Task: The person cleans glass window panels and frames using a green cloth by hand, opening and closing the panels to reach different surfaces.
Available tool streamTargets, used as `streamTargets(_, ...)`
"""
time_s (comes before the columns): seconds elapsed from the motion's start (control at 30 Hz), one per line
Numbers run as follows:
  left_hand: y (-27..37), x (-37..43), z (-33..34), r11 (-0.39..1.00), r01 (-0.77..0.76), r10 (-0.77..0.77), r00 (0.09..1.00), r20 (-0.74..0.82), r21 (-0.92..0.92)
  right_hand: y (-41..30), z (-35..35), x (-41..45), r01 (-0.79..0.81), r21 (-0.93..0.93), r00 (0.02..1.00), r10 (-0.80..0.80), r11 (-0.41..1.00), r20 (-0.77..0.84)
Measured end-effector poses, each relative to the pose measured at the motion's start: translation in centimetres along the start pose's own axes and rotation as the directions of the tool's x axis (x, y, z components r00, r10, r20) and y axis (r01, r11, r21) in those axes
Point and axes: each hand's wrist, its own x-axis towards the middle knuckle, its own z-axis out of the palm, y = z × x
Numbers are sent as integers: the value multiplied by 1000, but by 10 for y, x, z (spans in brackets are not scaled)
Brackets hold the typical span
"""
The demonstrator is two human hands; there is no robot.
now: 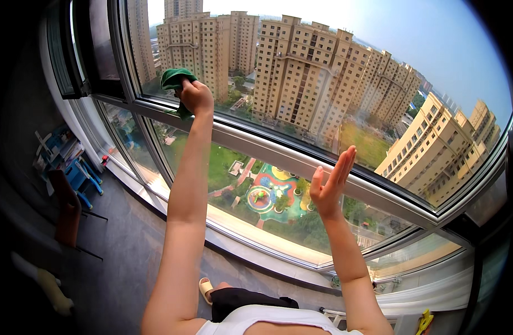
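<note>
My left hand (196,97) grips a green cloth (177,79) at the lower left of the large upper window pane (281,96). Part of the cloth hangs below the hand, over the window's metal crossbar (256,150). Farther right, my right hand (332,184) is raised in front of the same crossbar, its fingers straight and held together, the thumb apart, with nothing in it. Whether its fingertips touch the glass, I cannot tell. Faint hazy streaks show on the pane between the two hands.
An opened window sash (66,50) is at the upper left. Below it stand a blue children's desk (76,167) and a brown chair (68,209). A low sill (239,251) runs under the lower panes. White curtain fabric (432,291) and a yellow object (425,322) lie lower right.
</note>
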Motion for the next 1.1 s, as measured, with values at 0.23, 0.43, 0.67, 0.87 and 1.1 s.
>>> streamTargets(0.23,37,-183,0,360,-893,921,292,259,-270,-40,66,4,1,95,992,11,995,-127)
streamTargets(0.43,-55,-72,-32,170,-900,952,45,304,-401,-97,147,28,55,127,990,-38,990,-137)
streamTargets(0.67,-171,111,-96,228,-959,895,139,424,-168,-153,238,43,-64,-143,998,62,988,-20)
streamTargets(0.87,-280,204,-147,450,-884,740,450,499,129,-159,257,45,-40,-432,999,39,901,-11)
streamTargets(1.1,-245,131,-134,665,-706,732,554,395,-243,-152,260,43,-30,-506,998,2,862,-57)
